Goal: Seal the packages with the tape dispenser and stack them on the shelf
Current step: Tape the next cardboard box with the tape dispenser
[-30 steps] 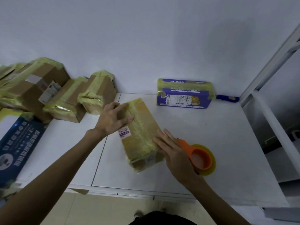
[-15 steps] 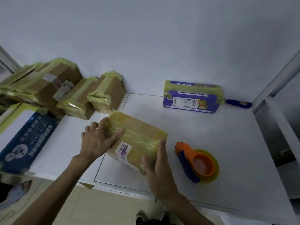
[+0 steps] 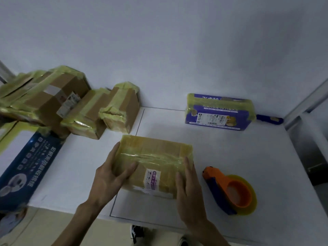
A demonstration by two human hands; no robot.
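Two hands are set on one package (image 3: 156, 157), a brown carton wrapped in yellowish tape that lies flat on the white table (image 3: 248, 148), near the front edge and roughly in the middle of the view. A small purple and white label is seen on its top face, towards the near side. The left end of the package is clasped by the left hand (image 3: 110, 181): the fingers are laid up along the left side and the thumb is pressed across the top. The near right corner is held by the right hand (image 3: 190, 190), with the fingers stretched along the right side and the thumb laid on the top face.

Just to the right of the package, apart from both hands, the tape dispenser (image 3: 230, 190) is lying on the table, orange and blue, with a yellow roll fitted on it. At the far side, against the wall, a purple box (image 3: 220, 112) banded with yellow tape is placed, and a blue handle (image 3: 269, 118) shows behind its right end. Further brown cartons (image 3: 88, 119), likewise taped, are piled at the far left, and a blue and white box (image 3: 30, 162) is lying near them. A white shelf frame (image 3: 305, 103) is seen at the right edge.
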